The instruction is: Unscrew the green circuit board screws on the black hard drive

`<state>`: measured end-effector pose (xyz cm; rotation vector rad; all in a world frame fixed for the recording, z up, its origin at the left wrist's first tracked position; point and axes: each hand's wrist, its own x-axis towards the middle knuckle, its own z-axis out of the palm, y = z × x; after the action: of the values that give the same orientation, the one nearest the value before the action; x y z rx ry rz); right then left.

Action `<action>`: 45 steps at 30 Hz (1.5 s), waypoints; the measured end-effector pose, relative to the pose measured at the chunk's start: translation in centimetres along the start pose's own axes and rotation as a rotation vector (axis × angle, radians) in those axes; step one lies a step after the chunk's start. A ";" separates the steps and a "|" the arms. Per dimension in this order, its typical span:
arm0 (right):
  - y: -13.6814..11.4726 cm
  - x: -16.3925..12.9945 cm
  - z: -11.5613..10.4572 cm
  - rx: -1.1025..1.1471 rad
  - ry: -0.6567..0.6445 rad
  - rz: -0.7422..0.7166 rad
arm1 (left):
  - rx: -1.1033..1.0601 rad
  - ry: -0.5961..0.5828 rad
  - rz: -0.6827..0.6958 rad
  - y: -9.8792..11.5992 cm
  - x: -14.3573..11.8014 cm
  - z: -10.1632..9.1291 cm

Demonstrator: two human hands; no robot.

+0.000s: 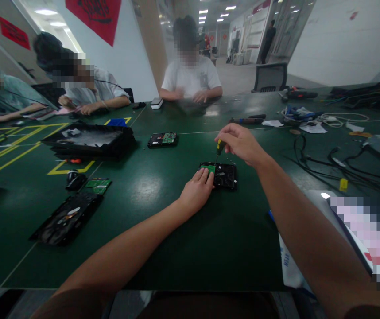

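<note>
— So what's each hand on, from where you stand?

— Well, the left hand [198, 191] lies flat on the near left corner of a hard drive [223, 175], which sits on the dark green counter [150, 230] about in the middle, just ahead of the person. Its fingers [206, 176] are stretched out and rest on the small green circuit board [209, 168] at that corner; they press down on it and grip nothing.

— And the other one?

— The right hand [241, 142] hovers just above the drive, its fingers curled shut round the handle of a screwdriver [219, 148]. The handle shows yellow and black under the thumb, and the thin shaft points down toward the drive's far left corner. Whether the tip actually touches a screw I cannot tell; it is too small.

— Anything else lying about?

— Plenty. A second hard drive [162, 140] lies further off toward the far left, well apart from the first. Left of that is a black tray [90, 141], and nearer, a loose green board [98, 185] beside an opened black case [65, 219]. Off to the right a tangle of black cables [329, 161] spreads over the counter. Across it, a person in a white shirt [191, 77] sits with both hands down, and two others [77, 84] lean over their own work on the left.
</note>
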<state>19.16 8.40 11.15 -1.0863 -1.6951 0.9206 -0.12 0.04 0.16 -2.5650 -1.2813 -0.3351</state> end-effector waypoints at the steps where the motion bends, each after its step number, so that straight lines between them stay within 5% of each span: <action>1: 0.0 0.0 0.0 0.015 -0.015 -0.002 | 0.002 0.001 0.001 0.0 0.0 0.0; 45: -0.2 0.0 0.2 0.047 -0.037 0.002 | 0.012 0.015 -0.003 0.0 0.0 0.3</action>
<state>18.91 8.35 11.25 -1.0452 -1.6947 0.9828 -0.13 0.09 -0.09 -2.5463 -1.2781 -0.3458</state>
